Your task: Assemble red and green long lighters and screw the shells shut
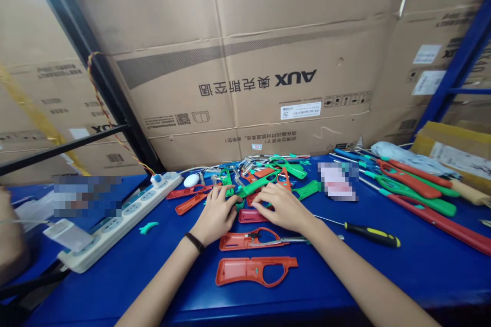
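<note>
Your forearms enter from the bottom edge. At centre frame, your left hand is half-curled beside a green casing; your right hand, fingers bent, is at a pinkish-red casing. I cannot tell whether either grips anything. Below, at lower centre, lies an orange-red shell; a screwdriver lies right of centre on the bench.

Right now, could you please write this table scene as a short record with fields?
Left hand: near a green casing; grip unclear
Right hand: fingertips near a pinkish-red casing; grip unclear
Nearest part: orange casing half
Just beyond it: second orange half, with metal rod
Screwdriver: right of right forearm
Power strip: left side of blue table
</note>
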Action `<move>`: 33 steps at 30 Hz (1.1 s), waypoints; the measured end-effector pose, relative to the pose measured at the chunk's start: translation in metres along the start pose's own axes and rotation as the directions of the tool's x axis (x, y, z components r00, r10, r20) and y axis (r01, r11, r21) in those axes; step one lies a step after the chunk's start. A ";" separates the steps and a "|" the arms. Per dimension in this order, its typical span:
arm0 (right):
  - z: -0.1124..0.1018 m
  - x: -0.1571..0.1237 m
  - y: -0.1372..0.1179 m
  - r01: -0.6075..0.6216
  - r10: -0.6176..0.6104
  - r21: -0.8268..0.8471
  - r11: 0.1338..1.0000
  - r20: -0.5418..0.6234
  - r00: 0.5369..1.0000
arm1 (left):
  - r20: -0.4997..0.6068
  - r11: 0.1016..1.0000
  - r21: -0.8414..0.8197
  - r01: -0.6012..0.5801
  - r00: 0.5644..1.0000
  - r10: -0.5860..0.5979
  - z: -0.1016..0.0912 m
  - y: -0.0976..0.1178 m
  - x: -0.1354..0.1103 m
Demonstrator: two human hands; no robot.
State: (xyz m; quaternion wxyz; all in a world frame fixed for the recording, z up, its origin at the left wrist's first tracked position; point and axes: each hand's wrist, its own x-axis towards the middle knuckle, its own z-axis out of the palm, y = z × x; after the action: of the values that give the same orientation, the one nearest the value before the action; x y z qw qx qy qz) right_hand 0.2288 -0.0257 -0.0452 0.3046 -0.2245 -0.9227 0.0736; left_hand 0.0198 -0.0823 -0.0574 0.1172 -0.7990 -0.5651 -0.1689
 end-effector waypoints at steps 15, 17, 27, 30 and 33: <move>0.000 -0.001 -0.001 -0.012 0.013 -0.023 1.000 0.046 0.999 | -0.024 0.987 -0.148 0.063 0.997 -0.067 0.008 -0.004 0.009; -0.001 -0.001 -0.001 -0.018 0.019 -0.018 1.000 0.051 0.999 | -0.002 0.983 -0.163 0.079 0.997 -0.081 0.011 -0.002 0.011; -0.001 0.000 0.002 -0.058 0.058 0.047 0.997 0.014 0.998 | -0.073 0.950 -0.312 0.023 0.996 -0.048 0.008 -0.012 0.005; 0.001 -0.002 0.003 -0.072 0.068 0.111 0.991 0.034 0.997 | -0.034 0.911 -0.410 0.044 0.997 -0.063 0.002 -0.010 0.004; 0.003 -0.002 0.001 -0.047 0.040 0.115 0.992 0.064 0.997 | 0.007 0.834 -0.546 0.082 0.996 -0.093 -0.003 -0.006 0.003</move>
State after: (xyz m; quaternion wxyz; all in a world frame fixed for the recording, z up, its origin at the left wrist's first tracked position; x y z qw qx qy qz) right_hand 0.2287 -0.0258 -0.0491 0.2871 -0.2239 -0.9207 0.1408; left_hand 0.0147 -0.0786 -0.0530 -0.1172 -0.7709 -0.5283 -0.3358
